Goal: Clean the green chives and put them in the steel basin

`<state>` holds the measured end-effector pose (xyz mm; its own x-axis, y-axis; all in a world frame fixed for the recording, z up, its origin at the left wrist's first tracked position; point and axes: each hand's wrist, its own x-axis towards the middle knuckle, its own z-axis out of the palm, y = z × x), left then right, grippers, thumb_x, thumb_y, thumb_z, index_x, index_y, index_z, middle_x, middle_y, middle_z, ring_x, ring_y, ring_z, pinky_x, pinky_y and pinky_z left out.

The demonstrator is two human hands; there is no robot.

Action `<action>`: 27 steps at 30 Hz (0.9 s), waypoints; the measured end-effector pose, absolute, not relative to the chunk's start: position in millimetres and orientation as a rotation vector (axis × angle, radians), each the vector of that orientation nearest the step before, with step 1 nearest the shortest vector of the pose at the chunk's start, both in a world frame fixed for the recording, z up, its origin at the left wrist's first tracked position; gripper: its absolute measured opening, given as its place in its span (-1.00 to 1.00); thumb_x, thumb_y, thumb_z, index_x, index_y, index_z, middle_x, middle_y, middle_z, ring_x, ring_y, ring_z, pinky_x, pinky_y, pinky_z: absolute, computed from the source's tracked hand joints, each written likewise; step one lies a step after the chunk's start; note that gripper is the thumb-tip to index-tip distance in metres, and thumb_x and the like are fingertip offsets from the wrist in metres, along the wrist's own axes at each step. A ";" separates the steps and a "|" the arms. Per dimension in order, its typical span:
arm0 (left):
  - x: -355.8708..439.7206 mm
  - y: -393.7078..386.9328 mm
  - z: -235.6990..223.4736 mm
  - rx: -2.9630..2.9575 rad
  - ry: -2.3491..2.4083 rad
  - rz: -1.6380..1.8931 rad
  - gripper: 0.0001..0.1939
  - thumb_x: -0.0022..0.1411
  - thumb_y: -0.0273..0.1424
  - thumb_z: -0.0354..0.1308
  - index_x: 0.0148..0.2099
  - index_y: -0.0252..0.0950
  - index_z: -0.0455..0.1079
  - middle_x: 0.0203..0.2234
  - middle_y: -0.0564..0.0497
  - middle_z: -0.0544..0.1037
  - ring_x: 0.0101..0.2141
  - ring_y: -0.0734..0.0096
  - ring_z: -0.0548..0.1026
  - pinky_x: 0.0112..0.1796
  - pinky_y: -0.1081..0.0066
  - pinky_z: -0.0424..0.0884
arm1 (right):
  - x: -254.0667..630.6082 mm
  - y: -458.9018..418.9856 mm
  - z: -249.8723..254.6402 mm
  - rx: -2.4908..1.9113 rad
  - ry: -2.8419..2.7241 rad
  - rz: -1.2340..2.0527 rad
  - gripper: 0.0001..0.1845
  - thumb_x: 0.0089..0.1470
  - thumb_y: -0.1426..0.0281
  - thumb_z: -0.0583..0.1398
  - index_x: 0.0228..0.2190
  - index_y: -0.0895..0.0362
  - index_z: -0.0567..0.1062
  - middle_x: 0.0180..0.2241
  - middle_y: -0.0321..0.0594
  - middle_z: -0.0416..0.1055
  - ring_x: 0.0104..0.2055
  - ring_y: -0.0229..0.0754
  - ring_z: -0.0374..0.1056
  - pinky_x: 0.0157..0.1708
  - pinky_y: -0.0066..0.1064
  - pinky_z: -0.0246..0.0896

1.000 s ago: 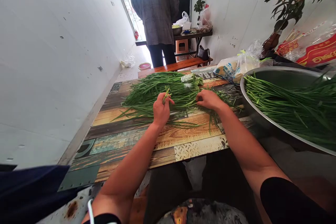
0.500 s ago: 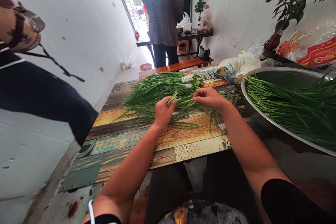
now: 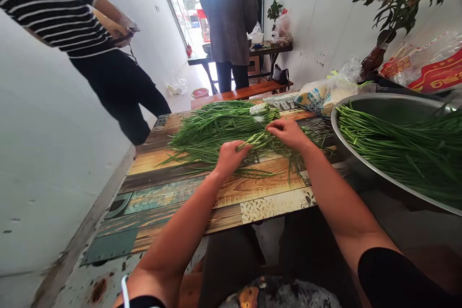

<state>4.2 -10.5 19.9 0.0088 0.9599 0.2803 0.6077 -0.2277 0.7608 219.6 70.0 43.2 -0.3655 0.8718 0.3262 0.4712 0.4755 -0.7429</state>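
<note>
My left hand (image 3: 233, 158) is closed around a few chives, their pale stem ends sticking out to the right between thumb and forefinger. My right hand (image 3: 288, 134) pinches at the tips of stems just right of it; what exactly lies between its fingertips is partly hidden. Behind both hands spreads a large pile of green chives (image 3: 209, 127), with a pale band (image 3: 258, 110) around a bundle at its right end. Trimmed scraps (image 3: 319, 130) and loose blades lie under and beside my right hand. Everything rests on a wood-patterned table (image 3: 173, 197).
A big metal bowl (image 3: 388, 183) holding chives stands at the right edge. Plastic bags (image 3: 327, 94) and a potted plant (image 3: 386, 36) sit behind it. A person in stripes (image 3: 61, 9) is at the left; another in grey (image 3: 229, 14) stands beyond a bench (image 3: 241, 92).
My left hand has moved slightly right, bringing its chives to my right hand's fingertips. The striped person has stepped farther away along the left wall. The grey-clad person has shifted slightly right.
</note>
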 end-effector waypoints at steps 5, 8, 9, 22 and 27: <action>5.1 -11.0 22.2 1.779 1.571 1.122 -0.59 0.18 -0.14 0.15 -0.57 -0.32 0.37 -0.71 0.16 0.32 -0.59 0.56 0.22 -0.47 0.48 0.10 | 213.5 68.7 41.9 -1.195 -1.850 0.596 -0.69 0.00 0.18 0.23 -0.49 0.19 0.59 -0.43 -0.18 0.44 -0.37 -0.21 0.29 -0.33 -0.37 0.15; 4.8 -9.9 20.8 1.797 1.561 1.145 -0.61 0.19 -0.16 0.14 -0.56 -0.32 0.40 -0.67 0.15 0.36 -0.55 0.55 0.25 -0.43 0.48 0.13 | 197.9 56.7 41.3 -1.076 -1.781 1.002 -0.56 -0.10 0.05 0.28 -0.38 0.19 0.57 -0.52 -0.30 0.39 -0.46 -0.29 0.22 -0.42 -0.42 0.11; 4.7 -9.6 20.3 1.798 1.564 1.150 -0.62 0.19 -0.17 0.14 -0.55 -0.32 0.41 -0.67 0.14 0.37 -0.55 0.55 0.26 -0.43 0.48 0.14 | 193.1 53.5 40.6 -1.044 -1.742 1.106 -0.51 -0.16 0.05 0.31 -0.32 0.19 0.56 -0.54 -0.34 0.37 -0.48 -0.31 0.20 -0.45 -0.44 0.08; 5.4 -8.2 15.7 1.853 1.541 1.175 -0.78 0.20 -0.28 0.21 -0.34 -0.33 0.57 -0.52 0.07 0.55 -0.45 0.51 0.41 -0.34 0.51 0.25 | 186.8 43.8 40.7 -1.011 -1.849 1.386 -0.54 -0.23 0.02 0.31 -0.57 0.19 0.45 -0.66 -0.43 0.17 -0.58 -0.40 0.01 -0.55 -0.47 -0.12; 7.3 -9.2 19.0 1.910 1.562 1.127 -0.84 0.18 -0.35 0.23 -0.31 -0.34 0.57 -0.53 0.09 0.54 -0.47 0.53 0.38 -0.36 0.52 0.24 | 190.1 44.7 42.8 -1.038 -1.909 1.331 -0.57 -0.26 0.05 0.31 -0.61 0.19 0.46 -0.62 -0.34 0.30 -0.53 -0.35 0.10 -0.51 -0.46 -0.04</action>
<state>7.3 -9.2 19.0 0.0371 0.9471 0.3189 0.6012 -0.2761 0.7499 190.1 44.7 42.8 -0.5259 0.8500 0.0295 0.2660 0.1974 -0.9435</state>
